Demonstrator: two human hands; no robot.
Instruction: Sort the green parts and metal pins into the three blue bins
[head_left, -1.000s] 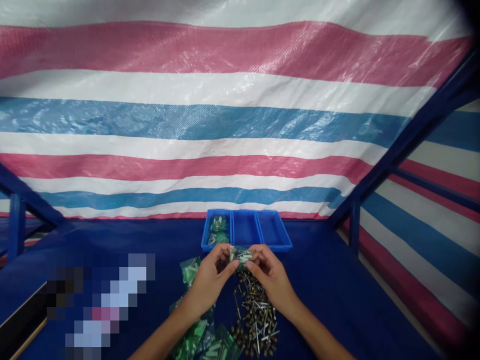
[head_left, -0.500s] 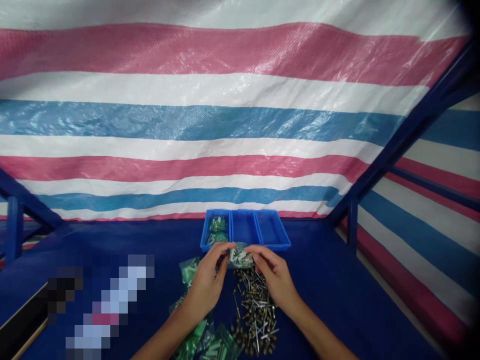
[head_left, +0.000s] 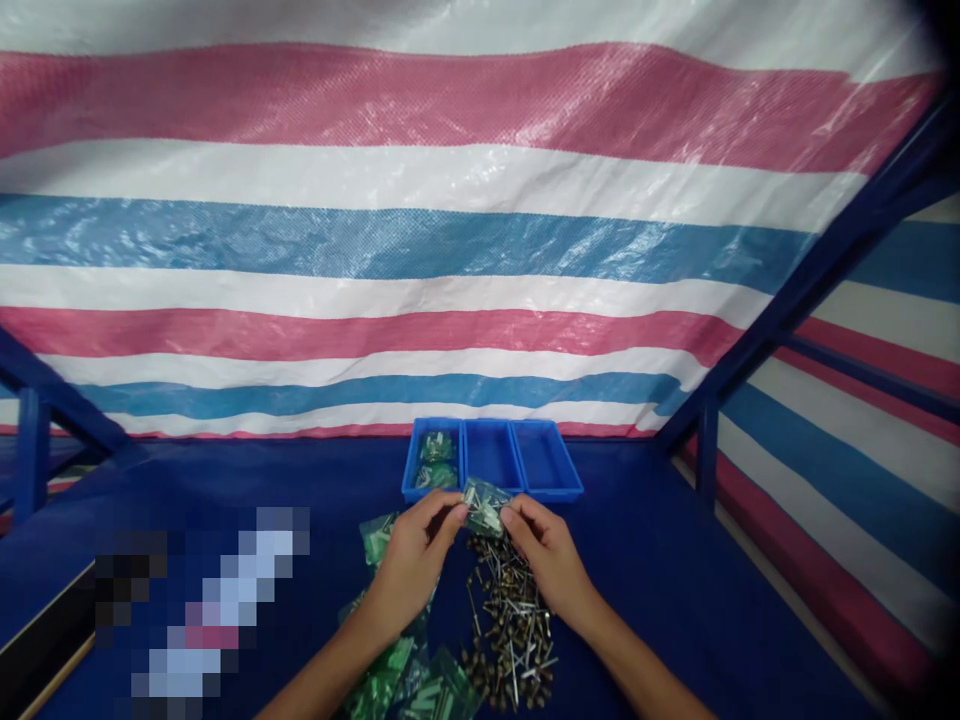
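A small clear plastic bag (head_left: 486,505) with pale and metallic small parts inside is stretched between my two hands, just in front of the blue trays. My left hand (head_left: 417,550) pinches its left side between thumb and fingers. At the right side, my right hand (head_left: 551,555) grips it the same way. Below the bag lies a heap of loose metal pins with brownish heads (head_left: 517,630), partly beside my right hand. More green-tinted plastic bags (head_left: 435,690) of pale pieces lie under and around my left forearm, which hides some of them.
Three joined blue trays (head_left: 547,462) stand at the back of the blue table (head_left: 262,480); the left one holds green-tinted bags (head_left: 436,448). A dark, wood-edged object (head_left: 52,635) and a blurred-out patch lie at left. A striped tarp (head_left: 450,240) hangs behind, with blue frame bars (head_left: 705,450) at the sides.
The bag has turned and tilts more to the right, showing its face more fully. My left thumb now presses on its near side; both hands have shifted only slightly.
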